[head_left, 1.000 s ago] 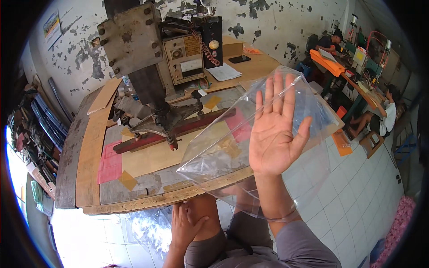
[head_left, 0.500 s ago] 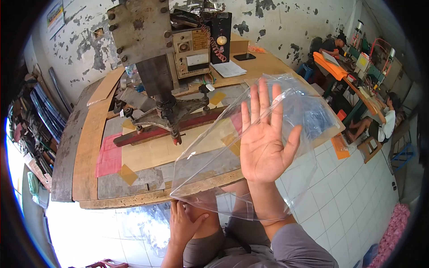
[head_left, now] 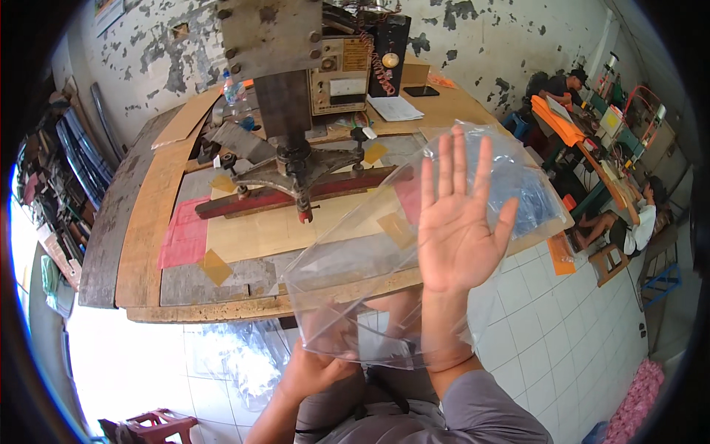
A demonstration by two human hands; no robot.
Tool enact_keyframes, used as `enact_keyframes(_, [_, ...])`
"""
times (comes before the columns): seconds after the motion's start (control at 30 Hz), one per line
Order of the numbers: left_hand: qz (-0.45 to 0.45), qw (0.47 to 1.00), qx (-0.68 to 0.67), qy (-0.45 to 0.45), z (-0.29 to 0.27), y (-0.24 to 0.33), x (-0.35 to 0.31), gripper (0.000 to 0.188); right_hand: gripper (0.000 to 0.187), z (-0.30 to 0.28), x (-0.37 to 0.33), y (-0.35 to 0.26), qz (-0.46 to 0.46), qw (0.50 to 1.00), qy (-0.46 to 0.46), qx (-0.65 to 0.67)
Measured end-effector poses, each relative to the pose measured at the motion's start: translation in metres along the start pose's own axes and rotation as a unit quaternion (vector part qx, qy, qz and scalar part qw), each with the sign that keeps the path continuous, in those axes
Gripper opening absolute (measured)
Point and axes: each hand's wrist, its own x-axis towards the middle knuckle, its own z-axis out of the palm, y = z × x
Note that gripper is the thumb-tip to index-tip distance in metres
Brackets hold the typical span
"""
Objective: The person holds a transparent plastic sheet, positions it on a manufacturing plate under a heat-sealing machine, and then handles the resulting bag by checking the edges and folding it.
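A clear plastic pouch (head_left: 355, 285) with seam lines hangs tilted over the table's front edge. My left hand (head_left: 319, 370) is closed on its lower left corner, with the fingers partly hidden. My right hand (head_left: 460, 214) is open, palm facing me and fingers stretched upward. Clear film lies around this hand, and the pouch's lower edge crosses my right forearm. Whether the hand is inside the pouch or only behind one layer, I cannot tell. Beyond the pouch is a press machine (head_left: 285, 111) with a red-edged bar (head_left: 244, 207) beneath its head.
The worktable (head_left: 140, 244) carries a pink sheet (head_left: 185, 233), yellow-brown tape pieces and, at right, a pile of clear film (head_left: 529, 196). More clear plastic (head_left: 248, 359) lies on the floor. A red stool (head_left: 159, 427) stands lower left. Two people sit at the far right.
My left hand has moved from under the table edge down to the pouch's lower corner and grips it. The pouch's corner has dropped slightly. My right hand stays spread open; the view has shifted.
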Motion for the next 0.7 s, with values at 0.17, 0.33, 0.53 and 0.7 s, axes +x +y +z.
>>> enact_keyframes(0.17, [0.03,0.98,-0.194,0.025,0.023,0.028,0.026,0.041,0.073,-0.007,0.014,-0.012,0.013,0.999,0.03,0.031])
enact_keyframes(0.33, [-0.018,0.919,-0.393,0.027,0.025,0.037,0.043,0.024,0.071,-0.032,0.022,-0.016,0.014,0.98,0.076,-0.183])
enact_keyframes(0.53, [-0.05,0.933,-0.344,0.09,-0.004,0.051,0.071,0.027,0.086,-0.039,-0.022,-0.01,-0.017,0.686,-0.137,-0.715])
enact_keyframes(0.7, [-0.041,0.945,-0.319,0.067,-0.004,0.053,0.076,0.031,0.119,-0.055,-0.048,-0.013,0.045,0.651,-0.208,-0.729])
